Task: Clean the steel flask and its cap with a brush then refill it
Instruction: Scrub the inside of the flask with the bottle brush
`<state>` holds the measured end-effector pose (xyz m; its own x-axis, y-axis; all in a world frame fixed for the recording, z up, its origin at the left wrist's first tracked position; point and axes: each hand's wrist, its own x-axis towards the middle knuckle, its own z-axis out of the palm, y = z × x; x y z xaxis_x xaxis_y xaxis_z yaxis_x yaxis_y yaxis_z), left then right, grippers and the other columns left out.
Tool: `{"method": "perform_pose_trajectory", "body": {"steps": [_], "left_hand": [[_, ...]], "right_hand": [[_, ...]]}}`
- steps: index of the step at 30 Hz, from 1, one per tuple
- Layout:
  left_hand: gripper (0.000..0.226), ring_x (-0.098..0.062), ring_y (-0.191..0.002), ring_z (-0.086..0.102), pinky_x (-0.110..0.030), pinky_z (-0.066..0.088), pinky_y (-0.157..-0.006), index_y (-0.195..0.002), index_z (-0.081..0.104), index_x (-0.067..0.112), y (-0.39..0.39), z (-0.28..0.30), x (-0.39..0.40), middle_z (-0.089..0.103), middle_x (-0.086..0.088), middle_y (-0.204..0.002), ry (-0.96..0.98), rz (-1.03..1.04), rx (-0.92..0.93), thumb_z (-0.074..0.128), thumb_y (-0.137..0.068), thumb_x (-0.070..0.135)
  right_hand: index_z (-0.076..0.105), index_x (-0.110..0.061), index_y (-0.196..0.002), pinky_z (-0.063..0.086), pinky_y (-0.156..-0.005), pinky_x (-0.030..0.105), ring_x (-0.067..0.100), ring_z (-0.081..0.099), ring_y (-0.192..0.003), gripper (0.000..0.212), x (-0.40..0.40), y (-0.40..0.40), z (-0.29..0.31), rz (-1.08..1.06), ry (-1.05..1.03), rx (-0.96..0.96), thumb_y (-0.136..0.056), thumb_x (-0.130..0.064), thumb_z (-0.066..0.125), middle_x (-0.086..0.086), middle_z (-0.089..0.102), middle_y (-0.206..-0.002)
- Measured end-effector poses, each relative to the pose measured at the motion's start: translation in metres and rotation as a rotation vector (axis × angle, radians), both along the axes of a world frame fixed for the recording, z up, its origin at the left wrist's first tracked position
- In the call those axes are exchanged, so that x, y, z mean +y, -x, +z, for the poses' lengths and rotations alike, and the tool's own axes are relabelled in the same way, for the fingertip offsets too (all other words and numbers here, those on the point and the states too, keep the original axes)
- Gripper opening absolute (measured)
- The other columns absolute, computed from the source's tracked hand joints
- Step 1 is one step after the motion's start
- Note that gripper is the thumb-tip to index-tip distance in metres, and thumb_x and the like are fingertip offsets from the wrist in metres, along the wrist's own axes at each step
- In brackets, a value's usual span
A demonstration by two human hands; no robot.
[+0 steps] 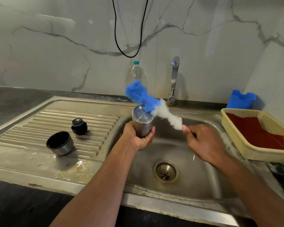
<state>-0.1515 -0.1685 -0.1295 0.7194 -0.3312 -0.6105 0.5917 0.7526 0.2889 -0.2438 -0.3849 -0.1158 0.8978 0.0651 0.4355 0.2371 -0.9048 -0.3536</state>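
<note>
My left hand (pixel 138 136) grips the steel flask (pixel 142 119) over the sink, its flat base turned up toward me. My right hand (pixel 202 141) holds the handle of a bottle brush (pixel 152 103) with blue and white bristles. The blue bristles lie against the flask's base. On the draining board to the left sit the steel cup cap (pixel 60 143), mouth up, and the black stopper (pixel 79 126).
The steel sink (pixel 195 174) with its drain (pixel 166 172) lies below my hands. A tap (pixel 174 77) and a clear plastic bottle (pixel 135 72) stand at the back. A yellow basket (pixel 236 133) with a red cloth and a blue holder (pixel 240 99) are at the right.
</note>
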Motion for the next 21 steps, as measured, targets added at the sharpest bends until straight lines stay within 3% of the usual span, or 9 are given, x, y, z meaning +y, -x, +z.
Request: {"method": "perform_pose_trajectory", "body": {"steps": [3, 7, 10, 14, 21], "left_hand": [[0.055, -0.04, -0.097, 0.073, -0.05, 0.066, -0.061, -0.134, 0.063, 0.003, 0.001, 0.001, 0.0, 0.07, -0.026, -0.12, 0.01, 0.018, -0.105, 0.072, -0.096, 0.04], [0.053, -0.04, -0.095, 0.067, -0.043, 0.063, -0.049, -0.132, 0.062, 0.003, 0.001, -0.001, -0.002, 0.062, -0.028, -0.123, -0.069, 0.047, -0.036, 0.071, -0.093, 0.039], [0.046, -0.042, -0.102, 0.072, -0.047, 0.065, -0.057, -0.13, 0.064, 0.006, 0.002, -0.002, -0.006, 0.069, -0.027, -0.122, -0.113, 0.071, -0.127, 0.071, -0.097, 0.038], [0.045, -0.039, -0.098, 0.066, -0.041, 0.062, -0.049, -0.129, 0.066, 0.006, 0.002, 0.001, -0.01, 0.064, -0.025, -0.118, -0.148, 0.027, -0.101, 0.065, -0.097, 0.038], [0.048, -0.042, -0.103, 0.07, -0.045, 0.064, -0.054, -0.129, 0.067, 0.004, -0.001, 0.003, -0.009, 0.068, -0.026, -0.122, -0.118, 0.018, -0.103, 0.07, -0.095, 0.037]], "right_hand": [[0.046, -0.026, -0.057, 0.04, -0.048, 0.036, 0.008, 0.043, -0.043, 0.053, 0.004, 0.002, 0.0, 0.094, 0.087, -0.011, -0.105, -0.05, 0.041, -0.008, 0.043, -0.047], [0.048, -0.026, -0.058, 0.043, -0.05, 0.034, 0.011, 0.047, -0.045, 0.052, 0.003, 0.002, 0.002, -0.014, 0.05, -0.018, -0.105, -0.046, 0.043, -0.007, 0.046, -0.048], [0.049, -0.027, -0.058, 0.042, -0.048, 0.034, 0.009, 0.046, -0.044, 0.052, 0.006, 0.004, 0.004, 0.037, 0.127, -0.026, -0.106, -0.047, 0.044, -0.007, 0.045, -0.047], [0.051, -0.025, -0.059, 0.049, -0.052, 0.037, 0.014, 0.051, -0.048, 0.053, 0.008, 0.004, 0.006, -0.088, 0.049, -0.031, -0.106, -0.047, 0.043, -0.006, 0.05, -0.051], [0.044, -0.027, -0.055, 0.039, -0.046, 0.032, 0.01, 0.045, -0.043, 0.053, 0.01, 0.006, 0.008, 0.019, 0.1, -0.099, -0.103, -0.049, 0.041, -0.009, 0.042, -0.045]]}}
